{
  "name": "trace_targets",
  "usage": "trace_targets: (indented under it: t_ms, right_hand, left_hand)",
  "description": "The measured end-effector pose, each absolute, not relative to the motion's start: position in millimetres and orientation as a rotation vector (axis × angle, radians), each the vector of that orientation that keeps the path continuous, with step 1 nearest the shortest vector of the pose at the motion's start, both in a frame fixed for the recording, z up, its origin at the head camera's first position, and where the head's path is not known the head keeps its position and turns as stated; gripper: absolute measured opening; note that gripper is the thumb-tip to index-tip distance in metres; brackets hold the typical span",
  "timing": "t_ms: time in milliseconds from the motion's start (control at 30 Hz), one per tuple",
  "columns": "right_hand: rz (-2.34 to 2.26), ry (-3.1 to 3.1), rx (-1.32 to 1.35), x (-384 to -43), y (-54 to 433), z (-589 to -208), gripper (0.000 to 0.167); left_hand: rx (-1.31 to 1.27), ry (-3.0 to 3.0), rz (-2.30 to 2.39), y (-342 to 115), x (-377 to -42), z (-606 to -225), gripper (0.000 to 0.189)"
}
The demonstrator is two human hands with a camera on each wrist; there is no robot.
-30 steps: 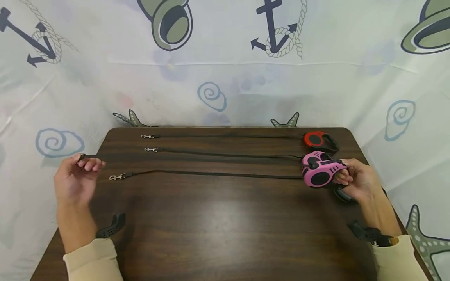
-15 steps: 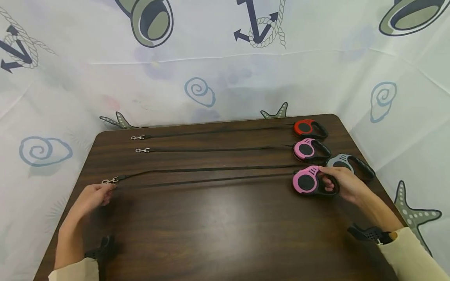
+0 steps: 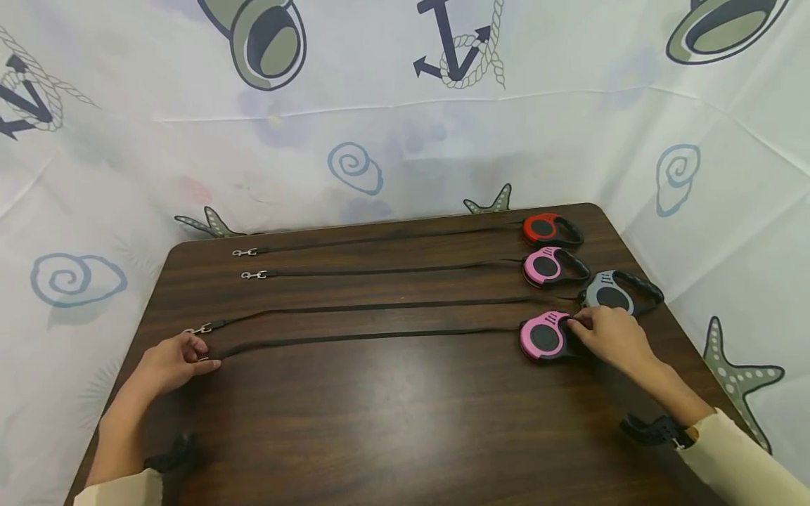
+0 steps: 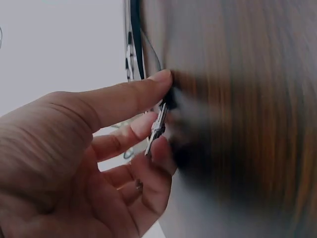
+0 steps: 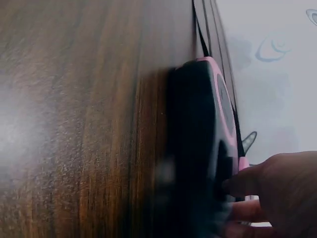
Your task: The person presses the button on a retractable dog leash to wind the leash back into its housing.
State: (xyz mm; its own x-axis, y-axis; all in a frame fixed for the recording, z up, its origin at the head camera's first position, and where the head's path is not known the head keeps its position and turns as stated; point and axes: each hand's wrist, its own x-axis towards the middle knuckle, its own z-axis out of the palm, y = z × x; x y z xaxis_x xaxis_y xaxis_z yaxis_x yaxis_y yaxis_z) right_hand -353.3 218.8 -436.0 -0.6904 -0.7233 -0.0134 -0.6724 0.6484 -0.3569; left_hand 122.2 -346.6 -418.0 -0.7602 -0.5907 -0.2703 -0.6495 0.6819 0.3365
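A pink and black retractable dog leash lies nearest me, its black strap stretched leftward across the tabletop. My right hand holds its black handle from above, thumb and fingers at the top by the pink casing; the palm covers much of the grip. At the strap's other end, my left hand has the metal snap hook between thumb and fingers, close over the table. Just behind the right hand lies a grey retractable leash, partly covered by the fingers. Its own hook shows just beyond the left hand.
Farther back, a second pink retractable leash and a red one lie in line, straps drawn out left to their hooks. The dark wooden table meets a patterned white cloth behind and at both sides.
Both hands have come down toward the table, laying the near pink leash and its strap in front of the others. The grey leash has come into fuller view. The head view has shifted.
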Motion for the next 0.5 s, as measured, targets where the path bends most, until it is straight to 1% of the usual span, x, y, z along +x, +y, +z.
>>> trace_targets:
  t_ms: [67, 167, 233, 300, 400, 500]
  right_hand:
    - [-0.463, 2.75, -1.171, -351, 220, -430, 0.03]
    - [-0.536, 2.688, -1.252, -344, 223, -417, 0.024]
    - [-0.648, 2.493, -1.387, -337, 225, -412, 0.016]
    - [-0.754, 2.148, -1.512, -327, 226, -412, 0.011]
    - [-0.808, 1.583, -1.536, -306, 229, -419, 0.016]
    - [-0.785, 1.173, -1.439, -275, 233, -427, 0.023]
  left_hand:
    - [-0.982, 2.784, 0.619, -348, 126, -417, 0.042]
    - [-0.926, 2.828, 0.623, -351, 130, -417, 0.041]
    - [-0.892, 2.866, 0.604, -353, 132, -418, 0.039]
    - [-0.871, 2.894, 0.58, -355, 135, -418, 0.037]
    - [-0.854, 2.926, 0.552, -360, 140, -419, 0.036]
    - [-0.841, 2.942, 0.565, -362, 144, -418, 0.037]
